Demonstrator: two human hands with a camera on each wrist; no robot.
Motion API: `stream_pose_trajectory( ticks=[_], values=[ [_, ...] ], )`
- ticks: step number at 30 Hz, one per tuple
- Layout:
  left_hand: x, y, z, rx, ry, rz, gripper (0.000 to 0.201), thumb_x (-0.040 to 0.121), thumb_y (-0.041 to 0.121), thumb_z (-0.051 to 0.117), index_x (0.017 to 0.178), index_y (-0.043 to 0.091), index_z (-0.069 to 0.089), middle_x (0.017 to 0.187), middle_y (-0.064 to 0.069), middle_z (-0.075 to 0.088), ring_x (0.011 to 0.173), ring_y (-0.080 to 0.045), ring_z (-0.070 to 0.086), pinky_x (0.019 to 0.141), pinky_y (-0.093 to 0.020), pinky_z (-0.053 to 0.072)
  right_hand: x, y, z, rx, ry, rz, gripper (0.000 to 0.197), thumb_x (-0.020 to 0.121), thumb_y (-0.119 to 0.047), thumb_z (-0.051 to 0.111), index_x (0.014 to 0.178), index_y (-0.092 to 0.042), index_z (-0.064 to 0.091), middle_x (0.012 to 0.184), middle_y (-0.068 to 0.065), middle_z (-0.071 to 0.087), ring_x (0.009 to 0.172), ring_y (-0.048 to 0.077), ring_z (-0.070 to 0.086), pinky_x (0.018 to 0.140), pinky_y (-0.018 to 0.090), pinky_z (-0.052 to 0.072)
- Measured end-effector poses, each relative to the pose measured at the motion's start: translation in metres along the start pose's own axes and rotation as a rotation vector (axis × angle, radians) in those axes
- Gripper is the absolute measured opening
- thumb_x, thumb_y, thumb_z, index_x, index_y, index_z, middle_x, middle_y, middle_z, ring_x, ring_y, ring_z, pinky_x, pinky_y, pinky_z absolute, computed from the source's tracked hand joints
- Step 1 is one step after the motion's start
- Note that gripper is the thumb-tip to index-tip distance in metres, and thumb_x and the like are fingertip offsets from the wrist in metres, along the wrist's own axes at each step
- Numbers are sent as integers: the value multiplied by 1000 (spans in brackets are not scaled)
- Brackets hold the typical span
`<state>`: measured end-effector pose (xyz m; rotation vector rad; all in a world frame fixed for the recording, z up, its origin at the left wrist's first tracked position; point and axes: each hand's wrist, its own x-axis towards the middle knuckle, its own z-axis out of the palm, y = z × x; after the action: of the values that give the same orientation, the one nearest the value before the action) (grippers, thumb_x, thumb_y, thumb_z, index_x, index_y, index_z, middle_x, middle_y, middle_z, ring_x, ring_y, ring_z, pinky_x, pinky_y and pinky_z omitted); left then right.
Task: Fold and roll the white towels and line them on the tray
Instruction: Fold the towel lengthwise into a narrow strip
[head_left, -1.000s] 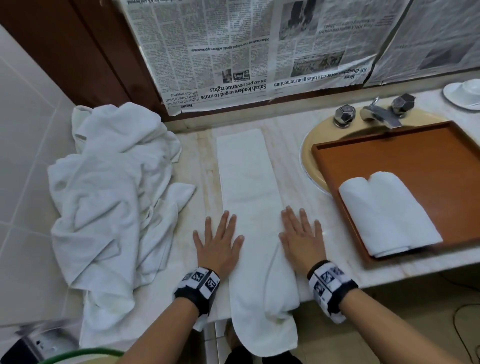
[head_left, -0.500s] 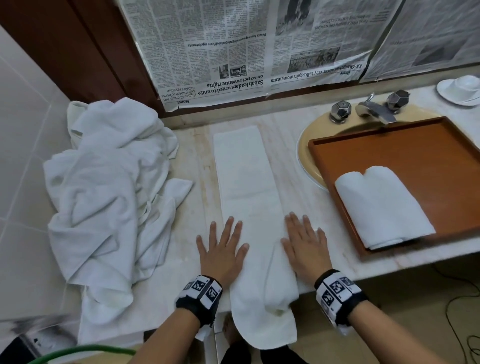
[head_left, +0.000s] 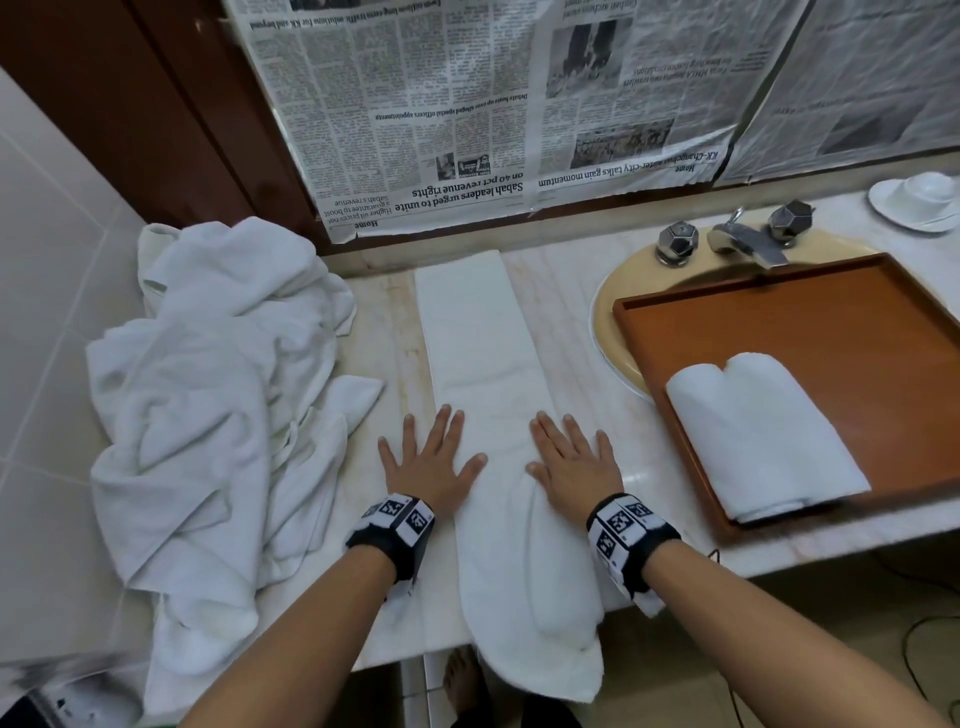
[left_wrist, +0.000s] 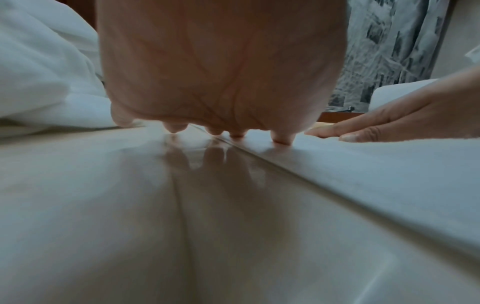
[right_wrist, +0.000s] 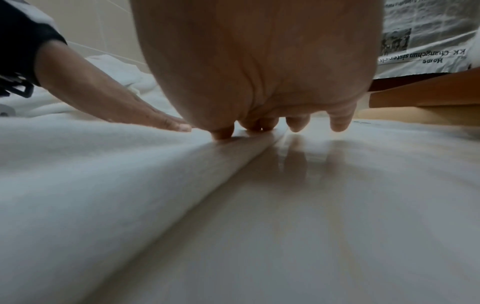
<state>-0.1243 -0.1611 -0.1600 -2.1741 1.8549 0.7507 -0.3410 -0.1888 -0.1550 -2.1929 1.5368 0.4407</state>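
Note:
A white towel, folded into a long narrow strip, lies on the marble counter and runs from the back wall to the front edge, where its end hangs over. My left hand lies flat with spread fingers on the strip's left edge, and my right hand lies flat on its right edge. The wrist views show the same: left hand and right hand flat across towel edge and counter. Two rolled white towels lie side by side on the brown wooden tray.
A heap of loose white towels fills the counter's left side. The tray rests over a beige sink with a chrome tap. A white cup and saucer stand at the far right. Newspaper covers the back wall.
Both hands have stayed flat on the towel's edges, sliding only slightly along it. The view has shifted a little.

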Motion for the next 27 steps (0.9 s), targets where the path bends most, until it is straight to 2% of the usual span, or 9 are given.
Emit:
stream_pose_trajectory(
  ticks=[5, 9, 12, 14, 15, 19, 22, 25, 27],
  values=[
    [46, 2, -33, -29, -34, -18, 75, 93, 75, 16, 153, 43, -15, 159, 23, -24, 150, -29, -21, 115, -63, -13, 48, 1, -27, 8, 36, 18, 58, 106, -45, 13, 156, -29, -9, 162, -15, -18, 151, 18, -12, 119, 52, -1],
    [51, 5, -42, -131, 28, 2, 69, 98, 64, 27, 157, 40, -1, 163, 22, -13, 152, -28, -12, 117, -63, -4, 49, -1, -36, 81, 165, -12, 58, 105, -42, 19, 158, -22, 2, 165, -9, -6, 152, 16, -7, 120, 47, 1],
    [23, 7, -28, -136, 58, 49, 68, 99, 62, 33, 157, 41, 5, 164, 21, -9, 152, -26, -9, 118, -62, 0, 20, -7, -17, 47, 132, -119, 74, 91, -58, -4, 158, -26, 1, 164, -13, -6, 151, 13, -8, 120, 46, -1],
    [3, 7, -12, -110, 32, 68, 67, 98, 63, 32, 156, 43, 4, 163, 22, -9, 152, -24, -11, 117, -61, -1, 5, -6, -2, 5, 70, -147, 84, 79, -59, -18, 157, -29, -4, 163, -16, -12, 151, 13, -12, 119, 48, -3],
    [-4, 6, -4, -93, 16, 69, 67, 98, 64, 30, 156, 44, 2, 163, 23, -11, 152, -23, -12, 117, -61, -2, 2, -2, 3, 1, 58, -137, 83, 80, -58, -19, 157, -31, -6, 162, -17, -15, 150, 13, -13, 119, 48, -3],
    [-4, -4, 8, -60, 32, 63, 69, 97, 68, 25, 155, 45, -4, 160, 27, -16, 151, -21, -16, 118, -61, -4, -2, 22, 5, 7, 87, 9, 55, 105, -45, 7, 156, -32, -8, 161, -19, -16, 151, 16, -11, 119, 50, 1],
    [-1, -3, 8, -82, 48, 48, 69, 97, 68, 24, 155, 44, -4, 160, 27, -15, 151, -21, -16, 117, -61, -5, -12, 24, 2, 26, 144, 58, 54, 106, -38, 15, 158, -26, 1, 164, -12, -6, 152, 18, -6, 121, 50, 3],
    [3, 2, 10, -81, 62, 19, 67, 97, 68, 21, 154, 45, -7, 160, 28, -16, 151, -22, -17, 116, -62, -6, -28, 6, 8, 47, 148, -79, 67, 95, -48, -1, 158, -25, 7, 165, -11, -1, 152, 15, -4, 120, 47, 3],
    [10, 3, 6, -79, 66, -1, 67, 97, 68, 18, 154, 45, -9, 159, 29, -18, 151, -24, -17, 116, -63, -7, -29, 0, 15, 13, 94, -127, 79, 84, -52, -11, 158, -27, 3, 164, -14, -5, 152, 13, -5, 120, 47, 2]
  ],
)
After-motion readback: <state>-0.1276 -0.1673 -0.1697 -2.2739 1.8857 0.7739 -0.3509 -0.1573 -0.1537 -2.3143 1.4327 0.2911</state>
